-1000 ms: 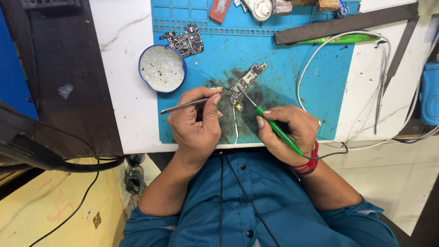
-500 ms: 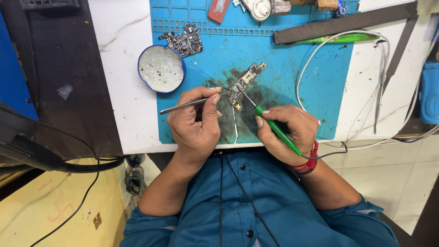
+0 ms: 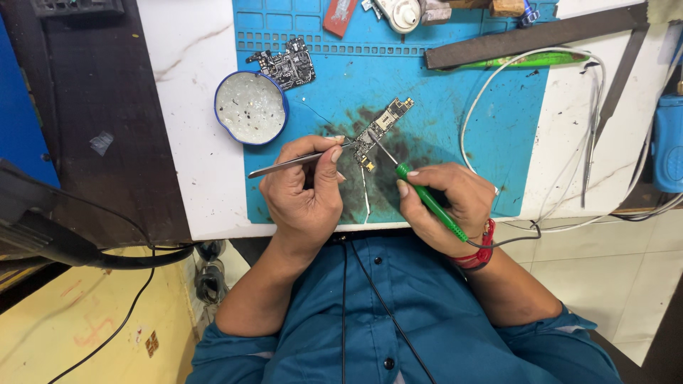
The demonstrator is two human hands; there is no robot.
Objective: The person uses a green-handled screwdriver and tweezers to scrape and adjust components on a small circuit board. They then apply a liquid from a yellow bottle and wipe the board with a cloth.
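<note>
Pinching tweezers (image 3: 295, 162), left hand (image 3: 306, 188); right hand (image 3: 445, 203) gripping green soldering iron (image 3: 427, 199) on circuit board (image 3: 377, 135).

- A round blue tin (image 3: 251, 107) with pale paste stands at the left edge of the blue mat (image 3: 455, 114).
- A second dark circuit board (image 3: 287, 65) lies just above the tin.
- A white cable (image 3: 475, 107) curves over the right side of the mat.
- A long dark metal bar (image 3: 533, 39) lies tilted near the top.
- A black cable (image 3: 107, 334) hangs over the yellow floor (image 3: 43, 327).
</note>
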